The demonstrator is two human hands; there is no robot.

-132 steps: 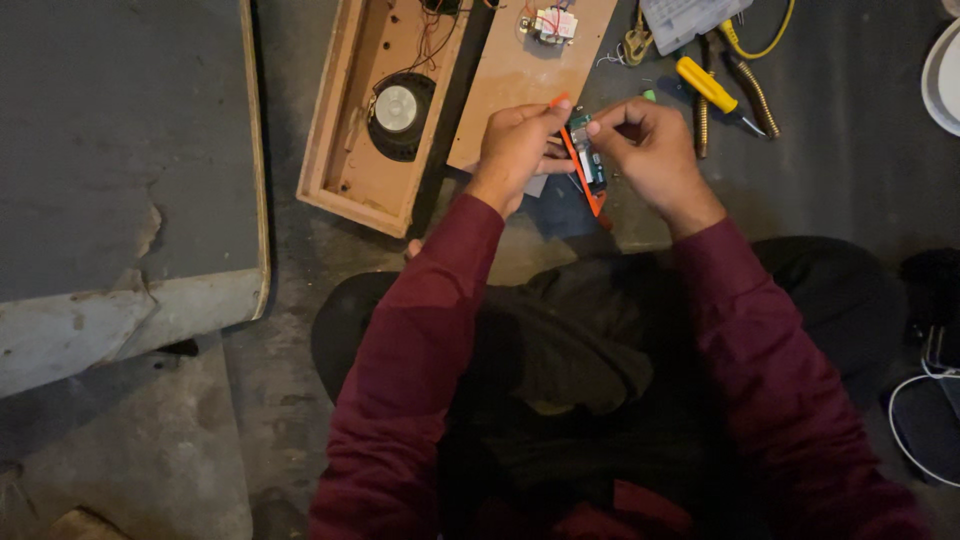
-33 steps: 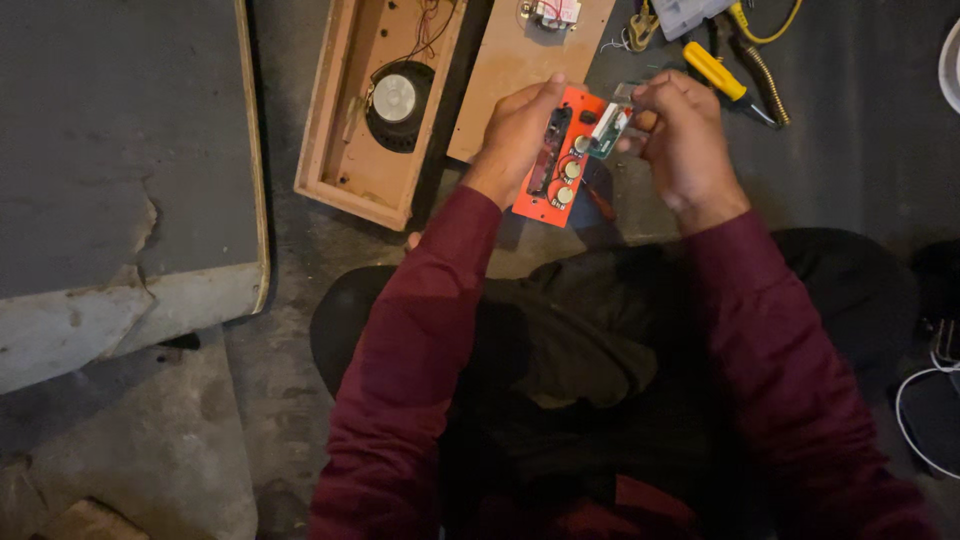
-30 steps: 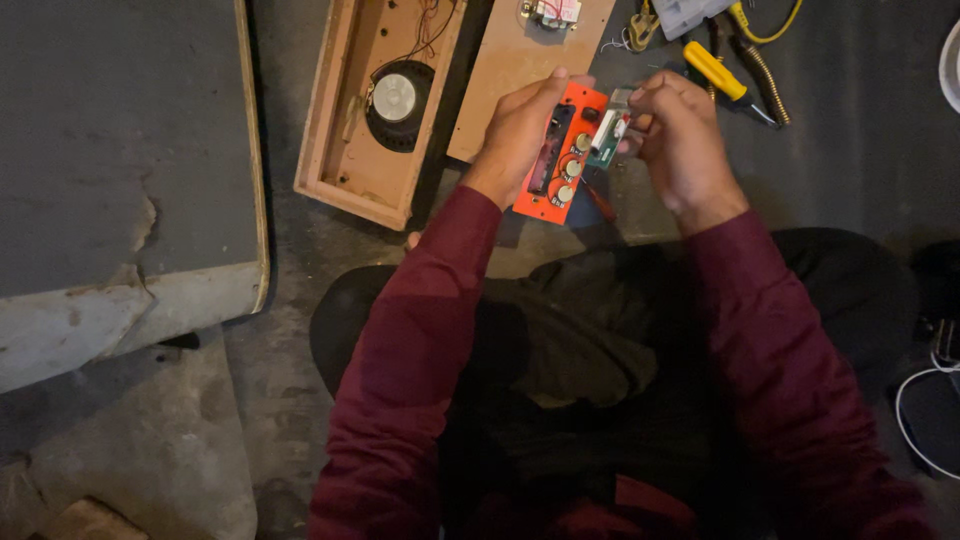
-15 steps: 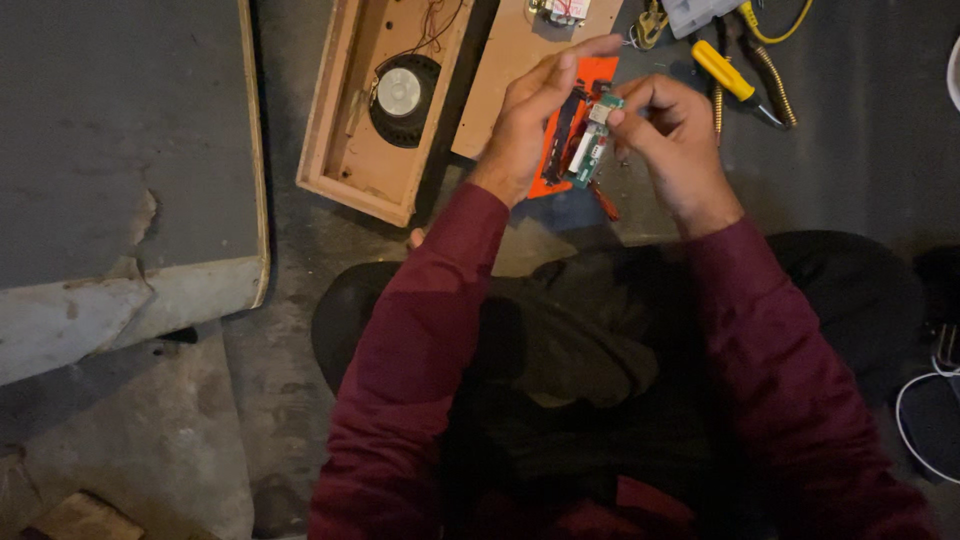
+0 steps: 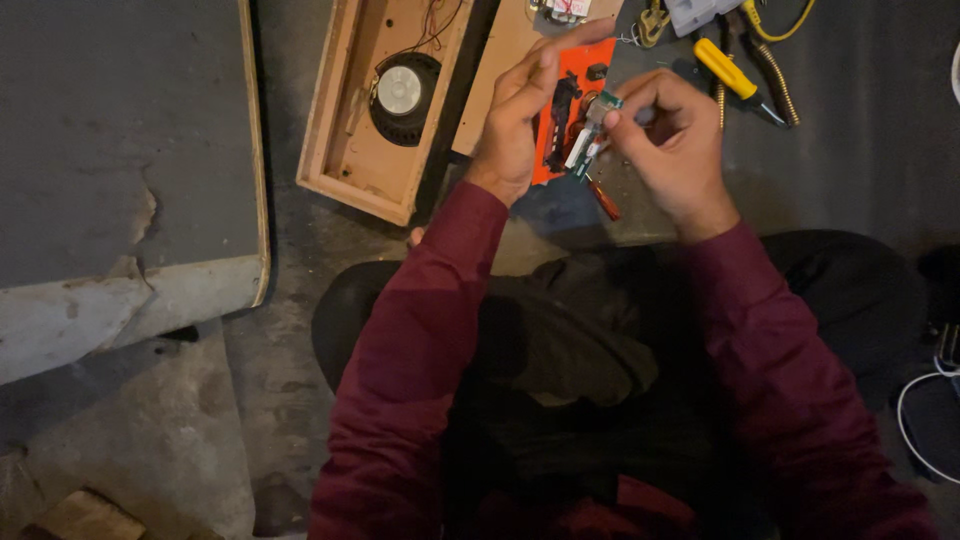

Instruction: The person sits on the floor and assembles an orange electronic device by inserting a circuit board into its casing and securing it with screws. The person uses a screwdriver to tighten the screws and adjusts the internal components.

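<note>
A flat orange plastic panel with dark rectangular cut-outs is held upright over the floor, just in front of the person's lap. Against its face sits a small green circuit board with pale and metallic parts; its details are too small to make out, and it seems to be touching the panel rather than fixed to it. A short reddish-brown stub pokes out below the board.

Behind the hands lies a long open wooden box of light plywood. Inside it a round black loudspeaker with a silver centre is mounted, with thin red and dark wires running from the top end. A plain wooden board lies beside the box.

The left hand has its fingers stretched nearly straight, laid along the left edge and back of the orange panel, steadying it. The right hand is curled, its thumb and forefinger pinched shut on the green circuit board near its top end.

A yellow-handled screwdriver lies on the grey floor just beyond the right hand.
</note>
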